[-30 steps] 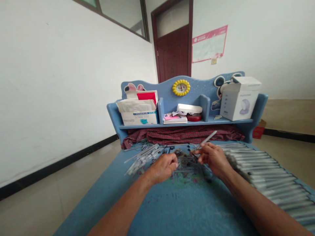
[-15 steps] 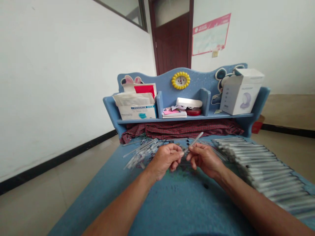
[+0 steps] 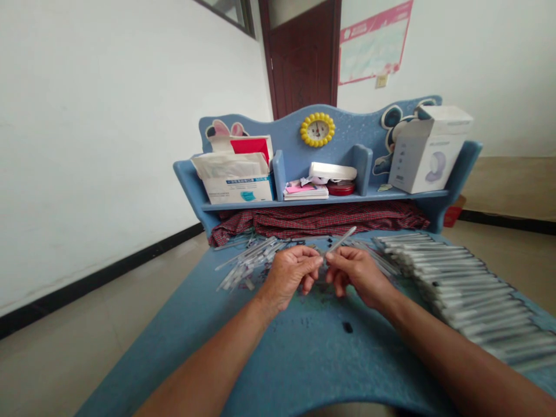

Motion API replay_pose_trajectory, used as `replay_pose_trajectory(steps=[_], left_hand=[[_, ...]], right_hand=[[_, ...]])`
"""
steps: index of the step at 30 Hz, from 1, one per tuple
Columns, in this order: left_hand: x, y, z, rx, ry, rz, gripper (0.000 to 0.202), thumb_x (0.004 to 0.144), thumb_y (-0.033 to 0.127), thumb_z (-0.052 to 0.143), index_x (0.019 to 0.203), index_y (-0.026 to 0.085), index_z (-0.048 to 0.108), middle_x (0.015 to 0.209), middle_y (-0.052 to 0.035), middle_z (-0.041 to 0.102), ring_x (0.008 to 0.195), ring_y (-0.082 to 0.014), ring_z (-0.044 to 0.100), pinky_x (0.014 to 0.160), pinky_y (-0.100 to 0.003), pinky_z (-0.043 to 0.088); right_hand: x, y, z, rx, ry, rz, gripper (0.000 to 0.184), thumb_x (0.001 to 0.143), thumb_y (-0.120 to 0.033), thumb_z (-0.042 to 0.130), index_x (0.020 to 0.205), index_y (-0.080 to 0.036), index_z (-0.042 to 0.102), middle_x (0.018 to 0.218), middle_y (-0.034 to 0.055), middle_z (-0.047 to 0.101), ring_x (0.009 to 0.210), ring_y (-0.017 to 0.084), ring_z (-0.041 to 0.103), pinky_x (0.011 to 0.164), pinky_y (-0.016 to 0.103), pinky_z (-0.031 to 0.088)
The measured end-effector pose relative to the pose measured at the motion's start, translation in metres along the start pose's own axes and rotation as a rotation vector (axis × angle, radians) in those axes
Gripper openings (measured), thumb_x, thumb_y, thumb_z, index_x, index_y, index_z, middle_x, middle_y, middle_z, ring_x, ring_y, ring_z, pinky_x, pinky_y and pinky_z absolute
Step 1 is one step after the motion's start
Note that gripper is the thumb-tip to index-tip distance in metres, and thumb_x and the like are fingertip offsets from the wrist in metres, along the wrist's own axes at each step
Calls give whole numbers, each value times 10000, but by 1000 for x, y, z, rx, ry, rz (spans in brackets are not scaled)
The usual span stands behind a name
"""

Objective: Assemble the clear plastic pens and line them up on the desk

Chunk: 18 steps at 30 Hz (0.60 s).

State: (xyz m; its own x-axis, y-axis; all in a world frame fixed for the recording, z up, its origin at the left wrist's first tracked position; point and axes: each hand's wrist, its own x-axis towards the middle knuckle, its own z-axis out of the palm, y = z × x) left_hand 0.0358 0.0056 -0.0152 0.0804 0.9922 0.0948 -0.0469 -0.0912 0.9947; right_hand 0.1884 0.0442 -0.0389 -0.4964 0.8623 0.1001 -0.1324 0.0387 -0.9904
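Observation:
A slim translucent pen barrel (image 3: 343, 240) slants up and to the right from between my hands. My right hand (image 3: 358, 272) is closed, pinching it near its lower end with thumb and forefinger. My left hand (image 3: 294, 273) is closed too, its thumb and fingertips pressed together right at that lower end; whatever small part they hold is hidden. Loose clear pen parts (image 3: 247, 263) lie in a heap left of my left hand. Beyond my right forearm, a thick pile of pens (image 3: 469, 289) lies side by side. A small black piece (image 3: 347, 328) rests on the table nearer me.
The blue table (image 3: 186, 347) has a curved front edge. At its back stands a shelf holding a mask box (image 3: 238, 188), a red round tin (image 3: 341, 188) and a white carton (image 3: 428, 153). Checked cloth (image 3: 321, 222) is bundled beneath the shelf.
The view has tilted down slightly, showing the table's front edge. My hands have drawn a little closer together around the pen barrel, which stays in my right hand.

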Motion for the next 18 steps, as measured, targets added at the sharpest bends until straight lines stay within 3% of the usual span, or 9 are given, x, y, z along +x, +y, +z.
replay_pose_trajectory(steps=[3,5,7,9,13,18], left_hand=[[2,5,-7,56,22,-4,213,706,319,641,773,129,572,500,48,545,292,-41,413,294,-153,302],[1,10,-10,101,44,-16,192,701,305,638,747,129,577,488,49,545,283,-41,412,289,-150,288],[-1,15,-12,142,41,-33,176,697,293,633,720,127,578,478,47,543,277,-42,414,284,-145,267],[-3,19,-12,172,11,-51,166,699,284,626,696,127,572,465,46,538,273,-40,410,285,-140,250],[-5,22,-9,192,-20,-61,182,709,297,624,682,129,560,455,48,537,266,-33,397,290,-137,245],[-4,17,-7,139,30,-3,269,725,391,621,689,135,545,458,51,536,264,-31,383,289,-143,229]], right_hand=[[0,0,-6,-480,227,-257,273,794,-432,532,734,-166,549,551,-14,582,392,100,505,394,212,356],[0,1,-11,-835,349,-442,231,820,-362,509,910,-165,587,614,0,618,503,126,561,494,231,384],[-1,2,-15,-1145,399,-552,300,845,-304,471,1100,-168,556,727,27,667,612,154,607,552,244,378],[-1,3,-19,-1367,385,-592,318,862,-276,440,1144,-177,549,811,48,688,657,164,624,550,246,356],[-2,5,-22,-1564,350,-619,247,873,-241,417,999,-196,625,816,41,696,619,139,614,516,242,302],[-4,3,-19,-1608,303,-620,247,880,-240,405,992,-209,623,733,12,683,566,120,589,502,246,261]])
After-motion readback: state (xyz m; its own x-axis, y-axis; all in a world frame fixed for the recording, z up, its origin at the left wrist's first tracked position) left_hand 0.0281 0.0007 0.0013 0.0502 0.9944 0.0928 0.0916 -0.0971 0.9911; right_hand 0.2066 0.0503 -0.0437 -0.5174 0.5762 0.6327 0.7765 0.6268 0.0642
